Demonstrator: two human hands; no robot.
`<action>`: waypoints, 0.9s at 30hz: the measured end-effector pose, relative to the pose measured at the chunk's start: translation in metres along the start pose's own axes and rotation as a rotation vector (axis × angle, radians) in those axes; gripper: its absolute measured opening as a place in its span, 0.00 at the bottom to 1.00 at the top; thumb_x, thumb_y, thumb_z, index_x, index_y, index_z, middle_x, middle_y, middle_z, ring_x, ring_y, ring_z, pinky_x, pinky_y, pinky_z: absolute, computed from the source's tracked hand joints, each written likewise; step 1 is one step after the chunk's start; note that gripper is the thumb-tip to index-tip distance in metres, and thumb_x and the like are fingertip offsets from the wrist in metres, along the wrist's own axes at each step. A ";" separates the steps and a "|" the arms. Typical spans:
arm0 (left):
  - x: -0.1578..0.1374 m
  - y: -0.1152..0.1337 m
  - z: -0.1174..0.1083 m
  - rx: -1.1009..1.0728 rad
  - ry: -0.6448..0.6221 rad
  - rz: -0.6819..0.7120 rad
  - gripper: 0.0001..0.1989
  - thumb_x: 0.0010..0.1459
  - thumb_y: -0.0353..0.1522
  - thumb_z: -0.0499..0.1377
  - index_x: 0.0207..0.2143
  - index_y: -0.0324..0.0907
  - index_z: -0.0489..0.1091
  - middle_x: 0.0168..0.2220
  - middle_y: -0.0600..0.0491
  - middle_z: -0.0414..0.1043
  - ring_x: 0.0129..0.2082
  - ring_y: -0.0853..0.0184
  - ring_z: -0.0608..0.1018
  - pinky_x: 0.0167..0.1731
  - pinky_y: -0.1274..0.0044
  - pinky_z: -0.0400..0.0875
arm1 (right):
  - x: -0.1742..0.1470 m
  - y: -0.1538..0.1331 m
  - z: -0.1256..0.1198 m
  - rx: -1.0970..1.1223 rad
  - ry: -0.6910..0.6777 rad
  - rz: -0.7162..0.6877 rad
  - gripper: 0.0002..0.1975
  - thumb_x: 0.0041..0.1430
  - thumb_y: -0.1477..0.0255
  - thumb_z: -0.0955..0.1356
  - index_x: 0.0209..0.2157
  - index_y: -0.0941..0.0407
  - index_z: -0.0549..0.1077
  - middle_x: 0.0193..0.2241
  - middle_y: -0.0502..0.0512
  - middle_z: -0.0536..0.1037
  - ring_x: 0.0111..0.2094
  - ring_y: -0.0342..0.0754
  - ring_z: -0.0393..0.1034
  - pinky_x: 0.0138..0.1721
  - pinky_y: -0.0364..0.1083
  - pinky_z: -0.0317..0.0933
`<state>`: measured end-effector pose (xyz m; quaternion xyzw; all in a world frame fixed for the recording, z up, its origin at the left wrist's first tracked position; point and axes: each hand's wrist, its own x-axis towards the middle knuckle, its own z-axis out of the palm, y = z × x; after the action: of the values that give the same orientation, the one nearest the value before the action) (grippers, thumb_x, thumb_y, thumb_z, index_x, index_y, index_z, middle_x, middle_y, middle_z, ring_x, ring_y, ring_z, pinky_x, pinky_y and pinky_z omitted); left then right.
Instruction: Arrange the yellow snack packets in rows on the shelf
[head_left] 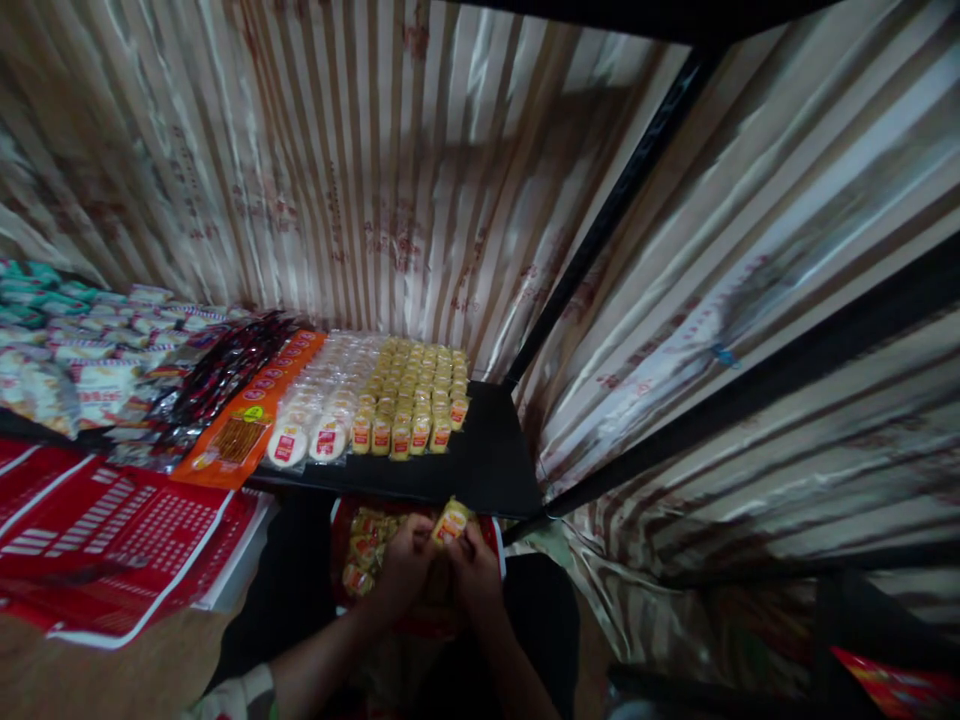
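Between my two hands is a small yellow snack packet (451,522) with a red and white label. My left hand (407,552) pinches its left side, and my right hand (475,562) grips its lower right edge. Below them, a red box with a white rim (501,548) sits between my knees and holds loose yellow packets (361,580). Just beyond, on a black shelf (491,450), similar yellow packets (401,438) stand in tight rows. My wrists cover part of the box.
Left of the rows lie round white wrapped crackers (286,444), an orange bag (234,440), dark shiny packets (217,375) and white packets (105,385). Red printed bags (127,530) hang below the shelf edge. Black frame bars (615,210) and a striped curtain (420,180) enclose the space.
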<state>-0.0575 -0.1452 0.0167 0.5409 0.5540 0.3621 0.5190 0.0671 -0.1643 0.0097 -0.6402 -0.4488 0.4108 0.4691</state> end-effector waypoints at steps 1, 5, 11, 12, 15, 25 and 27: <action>0.004 0.005 0.003 0.030 0.006 0.012 0.06 0.49 0.28 0.52 0.31 0.41 0.66 0.32 0.52 0.73 0.32 0.67 0.75 0.37 0.76 0.69 | 0.006 -0.005 -0.003 0.035 -0.005 -0.001 0.18 0.47 0.58 0.66 0.36 0.55 0.73 0.31 0.56 0.78 0.33 0.54 0.72 0.35 0.49 0.66; 0.018 0.024 0.017 0.162 0.088 0.142 0.13 0.50 0.24 0.49 0.37 0.41 0.67 0.38 0.49 0.70 0.37 0.67 0.74 0.42 0.75 0.68 | 0.037 -0.019 -0.015 0.091 0.025 -0.003 0.23 0.48 0.60 0.67 0.44 0.58 0.70 0.35 0.57 0.78 0.37 0.53 0.72 0.40 0.50 0.66; 0.040 0.048 0.039 0.223 0.087 0.162 0.24 0.48 0.21 0.48 0.49 0.40 0.63 0.48 0.47 0.66 0.41 0.69 0.73 0.46 0.79 0.67 | 0.091 -0.021 -0.025 0.052 0.156 -0.082 0.30 0.45 0.61 0.66 0.50 0.60 0.65 0.38 0.60 0.77 0.38 0.52 0.72 0.42 0.50 0.66; 0.044 0.049 0.043 0.218 0.082 0.169 0.26 0.48 0.21 0.47 0.51 0.39 0.62 0.49 0.46 0.65 0.42 0.68 0.73 0.47 0.79 0.66 | 0.098 -0.021 -0.025 0.040 0.162 -0.083 0.30 0.45 0.61 0.66 0.50 0.61 0.66 0.38 0.61 0.77 0.38 0.52 0.72 0.42 0.50 0.66; 0.059 0.048 0.053 0.188 0.079 0.213 0.29 0.47 0.20 0.47 0.54 0.37 0.60 0.54 0.45 0.62 0.53 0.67 0.67 0.56 0.78 0.58 | 0.117 -0.020 -0.025 -0.009 0.182 -0.087 0.29 0.46 0.61 0.66 0.49 0.61 0.67 0.38 0.61 0.77 0.38 0.52 0.72 0.42 0.50 0.66; 0.089 0.054 0.061 0.076 0.060 0.102 0.25 0.56 0.29 0.45 0.56 0.35 0.60 0.60 0.47 0.56 0.61 0.67 0.58 0.62 0.73 0.48 | 0.162 -0.005 -0.012 -0.112 0.197 -0.232 0.27 0.51 0.61 0.63 0.50 0.60 0.67 0.41 0.61 0.75 0.39 0.51 0.71 0.43 0.49 0.64; 0.091 0.052 0.060 0.076 0.065 0.100 0.24 0.57 0.31 0.45 0.56 0.35 0.60 0.60 0.46 0.56 0.60 0.67 0.59 0.61 0.73 0.48 | 0.170 0.000 -0.008 -0.144 0.198 -0.254 0.26 0.51 0.60 0.63 0.50 0.59 0.68 0.43 0.62 0.73 0.39 0.51 0.71 0.43 0.49 0.65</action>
<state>0.0233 -0.0581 0.0385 0.5752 0.5561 0.3838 0.4612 0.1193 -0.0027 -0.0064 -0.6477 -0.5060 0.2499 0.5119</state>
